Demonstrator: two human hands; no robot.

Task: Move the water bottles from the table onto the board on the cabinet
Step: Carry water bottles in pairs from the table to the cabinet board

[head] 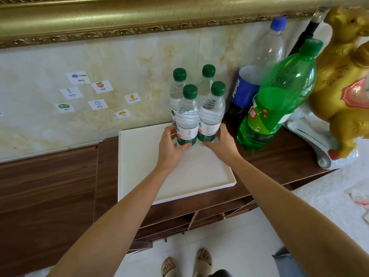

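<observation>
Head cam, looking down. Four clear ribbed plastic water bottles w/ dark green screw caps stand upright in a tight 2x2 cluster on the far part of a flat white square board (139,166) w/ a shallow raised rim. The left hand (171,148) is wrapped round the base of the front-left bottle (187,118); the right hand (221,144) is wrapped round the base of the front-right bottle (212,114). The two back bottles (177,90) touch them behind. The board lies on a dark wood-grain cabinet (60,180). Just right of the cluster: a tall Pepsi bottle (249,82) w/ blue cap, a big green soda bottle (279,100), then a glossy gold animal figurine (343,76). Behind is a marbled cream wall w/ small picture-word stickers (101,86) under an ornate gilt frame (119,19). White floor tiles below.
</observation>
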